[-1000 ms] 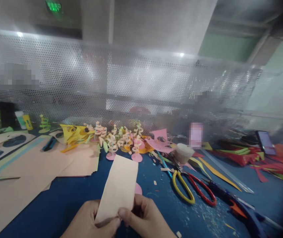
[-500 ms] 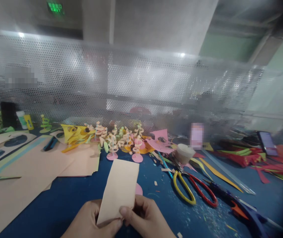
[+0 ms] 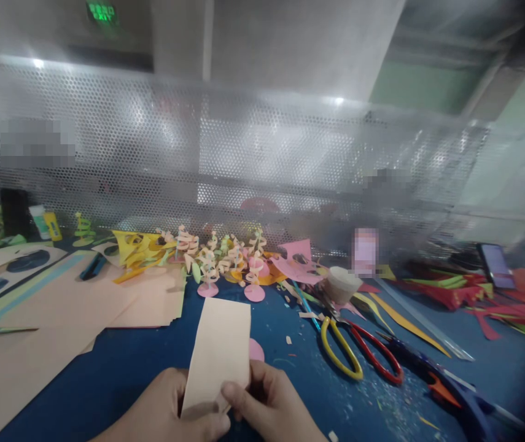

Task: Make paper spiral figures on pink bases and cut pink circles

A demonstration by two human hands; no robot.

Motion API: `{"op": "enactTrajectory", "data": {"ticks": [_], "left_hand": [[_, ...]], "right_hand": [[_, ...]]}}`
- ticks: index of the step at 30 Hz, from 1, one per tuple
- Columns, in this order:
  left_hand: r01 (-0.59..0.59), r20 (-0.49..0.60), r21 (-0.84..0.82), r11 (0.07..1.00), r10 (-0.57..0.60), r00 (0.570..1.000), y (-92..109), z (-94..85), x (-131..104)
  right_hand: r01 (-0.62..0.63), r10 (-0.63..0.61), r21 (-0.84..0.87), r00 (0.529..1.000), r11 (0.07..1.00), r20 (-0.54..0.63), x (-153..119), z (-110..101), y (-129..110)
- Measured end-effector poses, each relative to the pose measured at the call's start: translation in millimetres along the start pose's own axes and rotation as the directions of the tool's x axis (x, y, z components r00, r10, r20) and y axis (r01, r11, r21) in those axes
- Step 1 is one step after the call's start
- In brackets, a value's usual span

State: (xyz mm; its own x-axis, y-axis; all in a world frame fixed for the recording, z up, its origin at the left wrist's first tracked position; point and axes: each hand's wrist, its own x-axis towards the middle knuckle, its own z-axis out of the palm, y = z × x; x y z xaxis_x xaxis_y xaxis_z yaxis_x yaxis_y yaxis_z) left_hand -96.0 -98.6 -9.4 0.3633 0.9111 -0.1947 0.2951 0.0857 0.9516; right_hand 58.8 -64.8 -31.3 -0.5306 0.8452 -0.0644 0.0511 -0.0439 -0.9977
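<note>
A cream strip of paper stands tilted up between my two hands, low in the middle of the view. My left hand grips its lower left part, with the thumb lying across the bottom. On the right edge, my right hand pinches the paper between thumb and fingers. The fingers behind the sheet are hidden. A pink paper disc on the table shows partly behind the strip. Beyond it stand several curled paper spirals on pink round bases.
Scissors with one yellow and one red handle lie at right, near a glue gun and a white cup. Peach sheets cover the left side. A perforated metal screen closes the back. Paper scraps dot the blue table.
The paper strip has shifted slightly left and stands a little straighter. My left hand has moved a bit to the left and its thumb lies flatter. My right hand is nearly still.
</note>
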Motion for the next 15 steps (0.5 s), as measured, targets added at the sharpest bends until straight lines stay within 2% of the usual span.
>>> {"op": "enactTrajectory", "data": {"ticks": [3, 8, 12, 15], "left_hand": [[-0.050, -0.005, -0.009, 0.999, 0.050, 0.999, 1.3, -1.5, -1.0], [-0.001, -0.004, 0.018, 1.000, 0.001, 1.000, 5.7, 1.0, -2.3], [0.038, -0.008, 0.005, 0.999, -0.038, 0.999, 5.4, 2.4, -2.3], [0.073, -0.015, -0.026, 0.997, -0.074, 0.997, 1.3, 1.4, -1.3]], "right_hand": [[-0.006, 0.006, -0.021, 1.000, 1.000, -0.009, -0.6, -0.2, -1.8], [0.013, -0.012, -0.030, 1.000, 0.999, 0.027, -0.7, 0.3, -0.4], [-0.006, 0.007, -0.060, 1.000, 0.998, 0.011, -1.2, 0.5, -1.4], [0.026, -0.026, -0.002, 1.000, 1.000, 0.010, -1.1, -1.6, -1.1]]}}
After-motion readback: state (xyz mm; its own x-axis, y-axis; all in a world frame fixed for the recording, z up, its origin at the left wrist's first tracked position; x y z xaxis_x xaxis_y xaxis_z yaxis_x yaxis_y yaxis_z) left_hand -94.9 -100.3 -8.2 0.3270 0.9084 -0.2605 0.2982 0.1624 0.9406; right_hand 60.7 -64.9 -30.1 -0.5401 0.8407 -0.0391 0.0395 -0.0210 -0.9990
